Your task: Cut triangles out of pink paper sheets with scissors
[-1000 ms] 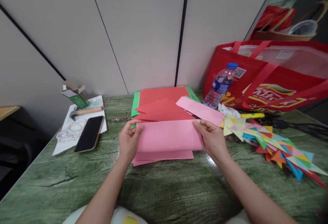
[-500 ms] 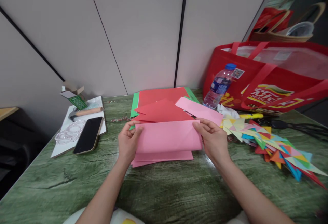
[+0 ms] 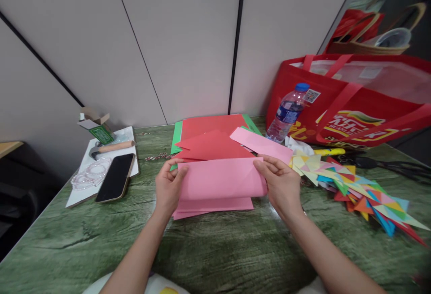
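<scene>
A pink sheet of paper (image 3: pixel 220 178), bent over into a loose fold, is held up between both hands. My left hand (image 3: pixel 169 186) pinches its left end with the thumb in front. At the right end, my right hand (image 3: pixel 281 182) grips it the same way. Below and partly behind it, more pink paper (image 3: pixel 215 206) lies on the table. Just beyond are red paper pieces (image 3: pixel 215 145), some with pointed corners, on top of red and green sheets (image 3: pixel 215 122). A separate pink strip (image 3: pixel 261 143) rests at a slant near my right hand.
On the left, a phone (image 3: pixel 115 178), a hammer (image 3: pixel 111 148) and a small green box (image 3: pixel 101 133) lie on a white board (image 3: pixel 79 195). To the right stand a water bottle (image 3: pixel 286 112) and a red bag (image 3: pixel 353 101), with folded colourful paper pieces (image 3: pixel 360 190) before them.
Hardly anything differs. Both hands keep their hold on the pink sheet, and the right wrist has turned very slightly.
</scene>
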Demonstrator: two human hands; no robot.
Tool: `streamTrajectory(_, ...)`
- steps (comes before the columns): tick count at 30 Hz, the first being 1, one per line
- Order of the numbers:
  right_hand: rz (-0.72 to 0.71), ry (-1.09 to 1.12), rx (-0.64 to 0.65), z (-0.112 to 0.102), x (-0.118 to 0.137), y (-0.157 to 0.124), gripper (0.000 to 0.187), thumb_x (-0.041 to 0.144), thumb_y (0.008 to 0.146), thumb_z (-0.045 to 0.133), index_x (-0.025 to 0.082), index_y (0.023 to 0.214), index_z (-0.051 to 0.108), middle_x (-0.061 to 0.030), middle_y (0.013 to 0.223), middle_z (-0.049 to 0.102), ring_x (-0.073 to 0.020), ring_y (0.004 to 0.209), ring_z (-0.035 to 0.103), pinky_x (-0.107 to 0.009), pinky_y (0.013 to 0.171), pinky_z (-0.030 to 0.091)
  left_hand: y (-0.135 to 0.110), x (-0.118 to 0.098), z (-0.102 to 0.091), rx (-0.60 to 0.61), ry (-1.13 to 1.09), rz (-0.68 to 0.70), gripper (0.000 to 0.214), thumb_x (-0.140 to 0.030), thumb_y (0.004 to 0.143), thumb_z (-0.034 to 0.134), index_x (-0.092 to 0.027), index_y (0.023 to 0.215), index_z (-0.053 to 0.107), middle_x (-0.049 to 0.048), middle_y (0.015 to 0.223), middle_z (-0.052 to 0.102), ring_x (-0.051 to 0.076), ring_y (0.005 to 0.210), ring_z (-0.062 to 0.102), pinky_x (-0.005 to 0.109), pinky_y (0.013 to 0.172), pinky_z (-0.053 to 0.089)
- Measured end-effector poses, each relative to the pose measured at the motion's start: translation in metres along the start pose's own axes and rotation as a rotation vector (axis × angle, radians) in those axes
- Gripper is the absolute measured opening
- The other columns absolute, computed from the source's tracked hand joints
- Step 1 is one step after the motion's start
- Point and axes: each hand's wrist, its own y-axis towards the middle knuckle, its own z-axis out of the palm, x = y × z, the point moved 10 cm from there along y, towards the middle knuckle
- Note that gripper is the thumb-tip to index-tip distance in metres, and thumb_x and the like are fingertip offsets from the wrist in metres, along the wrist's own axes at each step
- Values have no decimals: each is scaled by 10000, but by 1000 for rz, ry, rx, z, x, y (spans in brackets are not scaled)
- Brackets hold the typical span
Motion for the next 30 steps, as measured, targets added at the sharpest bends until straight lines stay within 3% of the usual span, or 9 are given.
streamTrajectory(19,-16,-17,20,-2,-3,5,283,259,536,827,173,767,689,-10,662,720,-121,552,624,-223,521,511,-1,-2,-2,-11,24,22,344,-368,648,741,-201,889,562,-55,510,615,79,378,472,168,404,356)
streamTrajectory(30,46,5,38,-3,-17,10,285,261,520,839,178,739,679,13,636,717,-104,516,627,-198,506,516,-5,-6,1,12,66,50,324,-362,663,730,-205,892,565,-104,416,446,79,363,425,164,392,283)
